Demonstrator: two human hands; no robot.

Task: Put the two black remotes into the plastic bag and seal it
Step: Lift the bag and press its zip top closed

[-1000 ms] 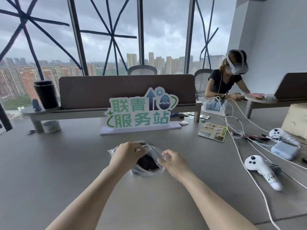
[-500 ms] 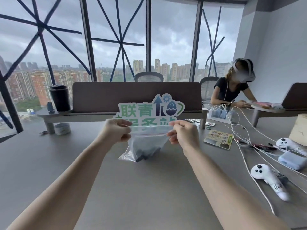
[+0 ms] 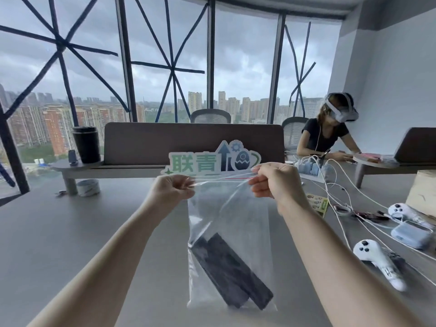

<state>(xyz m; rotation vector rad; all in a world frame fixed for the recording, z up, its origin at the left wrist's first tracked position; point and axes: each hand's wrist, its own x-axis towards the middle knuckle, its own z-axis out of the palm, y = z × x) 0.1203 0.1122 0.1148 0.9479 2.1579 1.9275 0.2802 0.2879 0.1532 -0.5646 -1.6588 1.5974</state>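
both hands [image 3: 172, 188] [image 3: 274, 180] pinch the bag [image 3: 226, 223] top, remotes [image 3: 232, 271] inside.

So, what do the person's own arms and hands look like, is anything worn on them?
Both arms are bare up to the picture's lower edge: no sleeves show. The left hand and the right hand carry no gloves, and no watch, bracelet or ring is visible. No markings can be seen.

a green-and-white cut-out sign [image 3: 212, 161] standing on the grey desk [image 3: 59, 232] shows 2 legible chinese characters, "联青", beside an arrow, gear and egg emblem; its lower line is hidden. print on a green card [image 3: 318, 204] is too small to read.
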